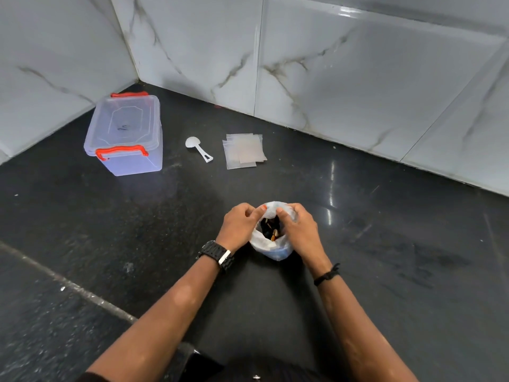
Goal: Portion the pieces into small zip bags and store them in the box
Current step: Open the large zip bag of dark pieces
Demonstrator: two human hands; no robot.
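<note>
Both hands, left hand [240, 220] and right hand [300, 226], are pinching the plastic bag [271, 248] mouth apart | pieces [271, 230] sitting inside between them | zip bags [243, 150] lying straight ahead, nearer the right hand | box [125, 133] waiting far left, lid on

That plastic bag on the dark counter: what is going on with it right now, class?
A person is holding the plastic bag open on the black counter, the left hand and right hand each with a grip on its rim. Dark and brownish pieces show inside. Further back lie a stack of small zip bags, untouched, and a white scoop. The clear box with red latches stands at the left with its lid on. No portion has been bagged yet.
</note>
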